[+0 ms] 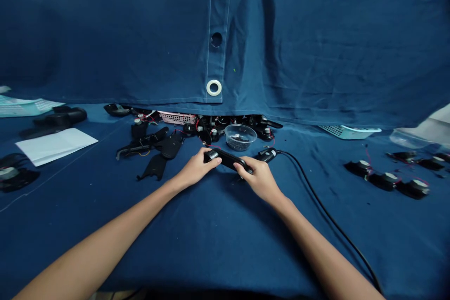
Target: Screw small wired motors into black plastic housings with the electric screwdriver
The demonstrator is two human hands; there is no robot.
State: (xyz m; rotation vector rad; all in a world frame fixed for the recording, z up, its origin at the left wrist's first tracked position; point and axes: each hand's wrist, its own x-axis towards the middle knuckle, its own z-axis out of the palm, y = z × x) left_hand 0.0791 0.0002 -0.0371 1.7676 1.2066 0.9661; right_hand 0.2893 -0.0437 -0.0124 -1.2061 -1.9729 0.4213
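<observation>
Both my hands hold one long black plastic part with rounded ends [229, 159] just above the blue cloth. My left hand [200, 167] is closed on its left end, thumb on top. At the right end, my right hand [259, 177] grips it between thumb and fingers. Behind the right hand lies a black corded tool [266, 154], partly hidden, its cable running toward the front right. Beyond the part stands a clear plastic bowl [241, 137] with small dark pieces in it, probably screws. Left of my hands lie several black plastic shells [170, 145].
A blue curtain [140, 33] hangs behind the work surface. Black parts with red wires lie beside a pink basket [177, 117] under its hem. At left are a white paper [56, 146] and more black parts. At right lie several wired black parts [388, 180] and a light-blue basket [351, 132].
</observation>
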